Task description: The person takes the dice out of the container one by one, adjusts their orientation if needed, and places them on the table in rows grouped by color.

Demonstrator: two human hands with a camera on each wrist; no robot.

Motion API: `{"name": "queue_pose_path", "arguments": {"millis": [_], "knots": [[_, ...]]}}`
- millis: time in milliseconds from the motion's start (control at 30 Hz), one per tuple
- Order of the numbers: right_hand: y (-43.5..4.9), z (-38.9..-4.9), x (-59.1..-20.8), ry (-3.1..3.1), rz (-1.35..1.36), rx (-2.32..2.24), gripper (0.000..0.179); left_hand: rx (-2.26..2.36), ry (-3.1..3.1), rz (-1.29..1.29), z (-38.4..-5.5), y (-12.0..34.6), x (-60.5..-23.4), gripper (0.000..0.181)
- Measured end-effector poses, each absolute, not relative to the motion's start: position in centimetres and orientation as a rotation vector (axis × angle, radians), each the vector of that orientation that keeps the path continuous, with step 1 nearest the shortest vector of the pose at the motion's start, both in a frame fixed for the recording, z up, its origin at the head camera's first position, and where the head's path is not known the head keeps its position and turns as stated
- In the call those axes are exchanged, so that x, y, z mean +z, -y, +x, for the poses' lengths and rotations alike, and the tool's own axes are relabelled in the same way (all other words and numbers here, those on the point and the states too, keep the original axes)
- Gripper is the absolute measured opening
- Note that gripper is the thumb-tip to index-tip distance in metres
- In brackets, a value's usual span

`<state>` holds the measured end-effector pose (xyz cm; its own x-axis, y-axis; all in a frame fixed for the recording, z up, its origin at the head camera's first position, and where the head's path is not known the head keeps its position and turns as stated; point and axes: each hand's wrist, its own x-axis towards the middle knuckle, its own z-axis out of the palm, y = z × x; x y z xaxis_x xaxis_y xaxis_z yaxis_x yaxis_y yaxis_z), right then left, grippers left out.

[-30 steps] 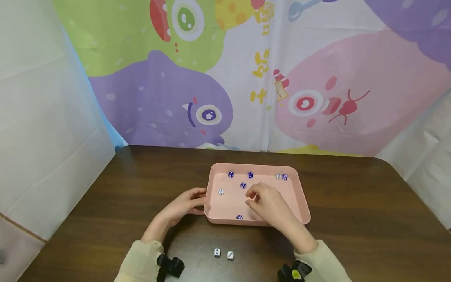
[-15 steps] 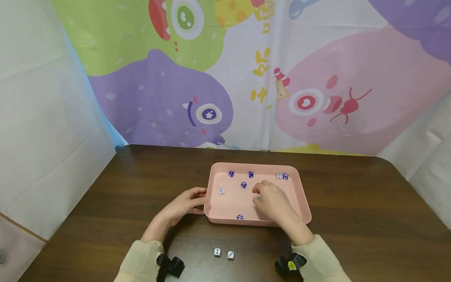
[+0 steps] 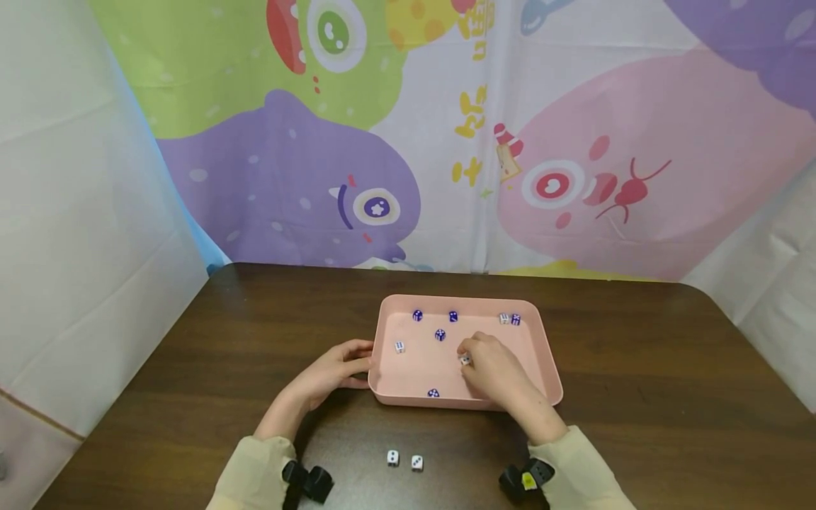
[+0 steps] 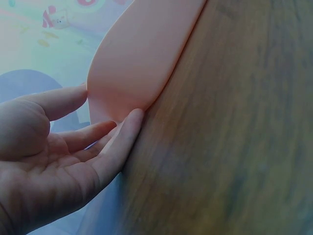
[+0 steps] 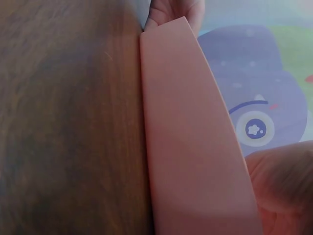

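A shallow pink tray (image 3: pixel 414 372) lies on the brown table. In the head view my right hand (image 3: pixel 500 368) is over its middle, thumb and fingertips pinching a white die (image 3: pixel 465 360). The tray wall hides that die in the right wrist view, where only part of the right hand (image 5: pixel 286 186) shows. My left hand (image 3: pixel 331 367) touches the tray's left end from outside, its fingers mostly straight. In the left wrist view, the left hand's thumb and fingertips (image 4: pixel 129 122) rest against the pink wall.
Inside the tray lie several blue dice, among them one in the middle (image 3: pixel 440 335), a white die (image 3: pixel 399 347) at the left and another white die (image 3: pixel 504 319) at the back right. Two white dice, one left (image 3: pixel 392 458) and one right (image 3: pixel 417 462), sit on the table in front.
My right hand has shifted a little to the right inside the tray, and a white die now shows between its fingertips. The left hand has stayed at the tray's end.
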<state>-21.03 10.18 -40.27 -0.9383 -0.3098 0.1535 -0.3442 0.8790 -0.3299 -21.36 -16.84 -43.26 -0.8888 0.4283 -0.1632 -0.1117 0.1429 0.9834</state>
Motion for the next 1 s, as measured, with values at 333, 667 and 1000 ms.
{"name": "queue_pose_path", "arguments": {"millis": [333, 667, 1000], "knots": [[-10.01, -21.10, -40.64, 2.983, 0.483, 0.560, 0.009, 1.796, -2.019, 0.293, -21.44, 16.94, -43.57, 0.047], [-9.91, -21.04, -40.75, 3.000, 0.476, 0.582, 0.012, 1.795, -2.022, 0.314, -21.34, 16.99, -43.43, 0.048], [-9.54, -20.57, -39.98, 2.994, 0.492, 0.642, 0.009, 1.793, -2.025, 0.288, -21.35, 16.89, -43.26, 0.047]]}}
